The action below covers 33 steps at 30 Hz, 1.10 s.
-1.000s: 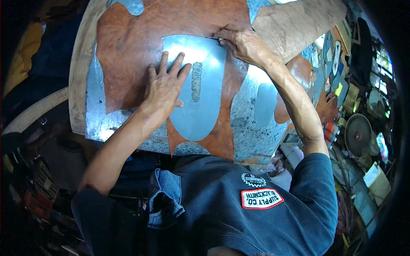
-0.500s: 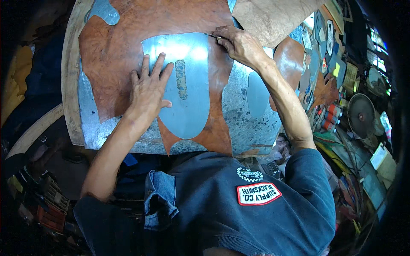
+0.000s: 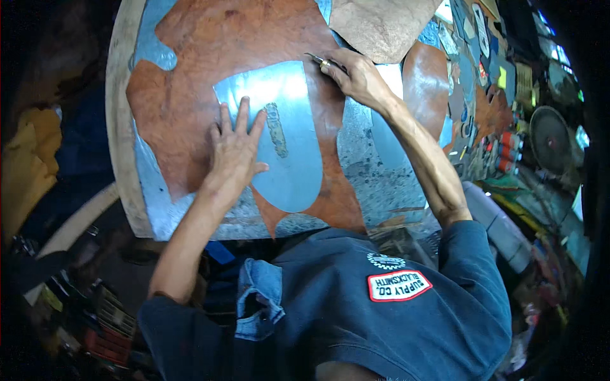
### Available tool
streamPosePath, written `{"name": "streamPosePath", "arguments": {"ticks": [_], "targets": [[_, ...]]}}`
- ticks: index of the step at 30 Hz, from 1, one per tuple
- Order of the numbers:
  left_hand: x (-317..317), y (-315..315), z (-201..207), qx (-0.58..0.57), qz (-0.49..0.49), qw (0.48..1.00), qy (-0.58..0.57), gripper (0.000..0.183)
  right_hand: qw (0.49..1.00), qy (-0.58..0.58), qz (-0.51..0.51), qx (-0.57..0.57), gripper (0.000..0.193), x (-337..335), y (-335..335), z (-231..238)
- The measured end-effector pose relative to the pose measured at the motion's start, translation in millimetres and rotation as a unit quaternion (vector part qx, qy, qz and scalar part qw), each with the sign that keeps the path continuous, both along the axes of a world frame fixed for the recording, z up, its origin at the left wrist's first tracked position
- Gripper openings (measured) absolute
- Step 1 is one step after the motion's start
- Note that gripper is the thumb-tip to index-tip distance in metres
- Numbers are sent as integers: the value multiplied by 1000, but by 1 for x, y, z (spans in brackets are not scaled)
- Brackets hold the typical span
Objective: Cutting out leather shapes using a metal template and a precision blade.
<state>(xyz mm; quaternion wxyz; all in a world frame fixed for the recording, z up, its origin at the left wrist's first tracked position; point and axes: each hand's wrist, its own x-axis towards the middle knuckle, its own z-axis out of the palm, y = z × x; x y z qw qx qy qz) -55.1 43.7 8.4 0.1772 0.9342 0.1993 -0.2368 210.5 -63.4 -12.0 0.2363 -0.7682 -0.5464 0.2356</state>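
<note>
A grey, smooth template with a rounded near end and a straighter far edge lies on a large brown leather hide. My left hand lies flat on the template's left side, fingers spread, its outer part over the leather. In my right hand is an awl with a thin pointed metal tip and a brass-coloured collar. The tip is just beyond the template's far right corner, over the leather; whether it touches the leather I cannot tell. The awl's handle is hidden in my fingers.
Under the hide is a speckled grey work surface with a wooden rim at left. A pale brown leather piece and a smaller brown one lie at the far right. Beyond are scraps, red-and-white bottles and a fan.
The whole view has shifted, so the table appears farther right and lower. The awl's tip has moved from the template's far right corner to slightly beyond it. My left hand stays on the template.
</note>
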Motion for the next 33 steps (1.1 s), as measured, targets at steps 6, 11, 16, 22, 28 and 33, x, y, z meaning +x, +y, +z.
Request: {"name": "streamPosePath", "arguments": {"ticks": [6, 11, 16, 22, 28, 33], "targets": [[5, -1, 1, 25, -41, 999, 17, 112, 970, 64, -225, 68, 32, -71, -2, -11], [5, 1, 1, 39, -60, 997, 14, 113, 962, 22, -261, 71, 33, -83, 4, -14], [4, 3, 1, 44, -72, 996, 28, 113, 964, -21, -259, 62, 31, -86, 6, -20], [6, 2, 5, 62, -86, 993, 47, 111, 962, -25, -273, 22, 33, -92, 11, -15], [3, 2, 0, 56, -89, 994, 14, 110, 961, 6, -276, -11, 34, -103, 1, -4], [5, 2, 0, 52, -92, 994, 26, 111, 955, 30, -296, -18, 33, -124, -22, 0]]}}
